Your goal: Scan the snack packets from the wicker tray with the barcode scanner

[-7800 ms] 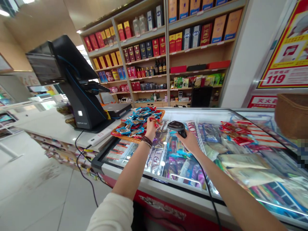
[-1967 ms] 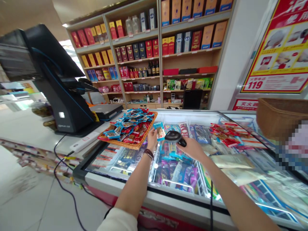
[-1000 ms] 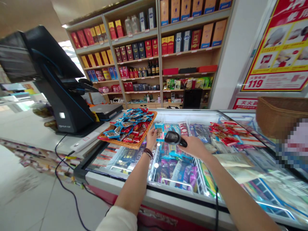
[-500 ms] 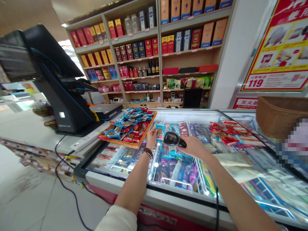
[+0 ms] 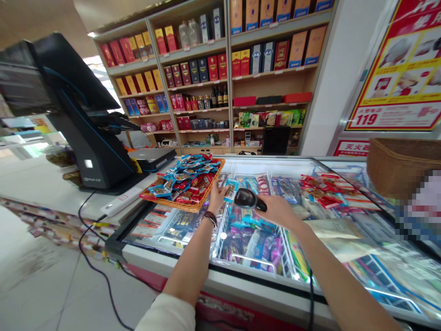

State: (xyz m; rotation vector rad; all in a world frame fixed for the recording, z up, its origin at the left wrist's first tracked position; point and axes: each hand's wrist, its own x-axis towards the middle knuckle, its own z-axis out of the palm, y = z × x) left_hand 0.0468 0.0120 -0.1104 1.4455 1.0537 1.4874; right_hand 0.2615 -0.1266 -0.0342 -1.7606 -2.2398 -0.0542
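Observation:
My right hand (image 5: pixel 275 210) is wrapped round the handle of a black barcode scanner (image 5: pixel 245 198), its head pointing left over the freezer's glass top. Just left of it, my left hand (image 5: pixel 216 196), with a beaded bracelet at the wrist, has its thumb and fingers apart. By the thumb tip is a small blue snack packet (image 5: pixel 231 189), close to the scanner head; whether the thumb touches it I cannot tell. Beside my left hand, a shallow wicker basket (image 5: pixel 196 208) holds a heap of blue and red snack packets (image 5: pixel 188 177).
Red snack packets (image 5: pixel 325 188) lie in a pile on the glass at right. A brown wicker basket (image 5: pixel 396 158) stands beyond them. To the left are a black checkout terminal (image 5: pixel 93 138), a white device (image 5: pixel 122 202) and a loose cable (image 5: pixel 91 259). Stocked shelves (image 5: pixel 200 82) stand behind.
My left hand has shifted slightly left and its fingers have spread away from the packet. The packet has tilted and moved a little right. The scanner stays nearly still.

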